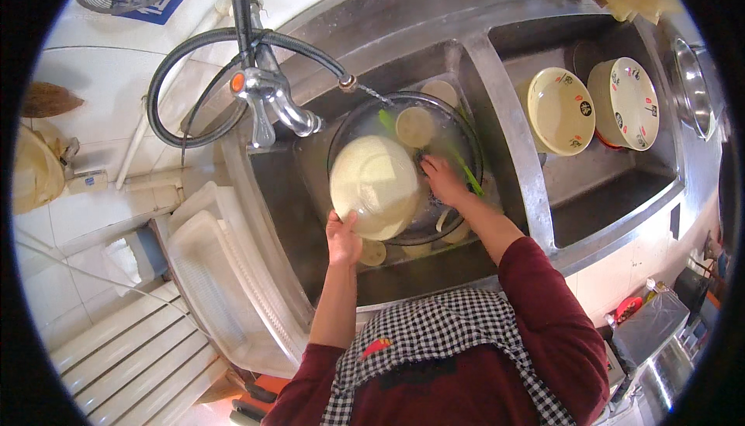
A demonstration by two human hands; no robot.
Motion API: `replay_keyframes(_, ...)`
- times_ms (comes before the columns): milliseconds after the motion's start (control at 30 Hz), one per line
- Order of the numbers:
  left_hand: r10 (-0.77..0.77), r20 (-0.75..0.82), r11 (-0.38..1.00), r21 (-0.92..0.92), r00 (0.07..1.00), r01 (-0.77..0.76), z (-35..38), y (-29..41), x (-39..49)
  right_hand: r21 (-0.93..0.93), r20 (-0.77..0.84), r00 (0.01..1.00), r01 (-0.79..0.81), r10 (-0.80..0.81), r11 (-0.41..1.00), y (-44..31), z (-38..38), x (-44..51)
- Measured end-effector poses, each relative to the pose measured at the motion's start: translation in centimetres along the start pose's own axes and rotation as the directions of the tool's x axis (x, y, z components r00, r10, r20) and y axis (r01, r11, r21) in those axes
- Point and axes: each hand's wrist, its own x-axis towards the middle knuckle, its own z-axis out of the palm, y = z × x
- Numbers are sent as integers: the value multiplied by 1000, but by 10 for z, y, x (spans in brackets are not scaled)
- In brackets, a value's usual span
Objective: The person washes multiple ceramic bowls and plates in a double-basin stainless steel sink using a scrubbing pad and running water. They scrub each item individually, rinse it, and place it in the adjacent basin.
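My left hand [343,240] grips the rim of a large cream bowl [375,187], tilted so its underside with the foot ring faces me. The bowl is over the left part of a round dark-rimmed basin [478,161] of cloudy water in the left sink. My right hand [443,180] is inside the basin, to the right of the bowl, its fingers curled on a small dark scrubber [420,157], partly hidden. A small pale bowl [415,127] and green leafy scraps [469,174] are in the water. From a black hose [302,48], water runs into the basin.
A chrome faucet [279,97] projects over the sink's left side. Beyond the metal divider [512,135], the right sink holds a cream bowl [556,114] and a stack of patterned bowls [631,106]. White plastic crates [204,286] stand at left; a steel bowl [692,88] is far right.
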Motion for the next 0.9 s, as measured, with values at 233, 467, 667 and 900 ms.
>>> replay_keyframes(233, -39, -298, 952, -301, 954, -55, 24, 1, -7, 157, -110, 961, 270, -255, 950, -139, -17, -19)
replay_keyframes(467, 168, -17, 986, -11, 986, -168, 56, 30, -31, 506, -78, 899, -337, 432, 794, -40, -60, 18)
replay_keyframes(667, 156, 921, 1, 361, 357, -933, 171, 37, -50, 945, 210, 830, -307, 517, 109, -84, -207, -37)
replay_keyframes(900, 123, 916, 51, 378, 382, -924, 248, -11, -44, 947, -321, 433, 134, 843, 291, 0, -317, -95)
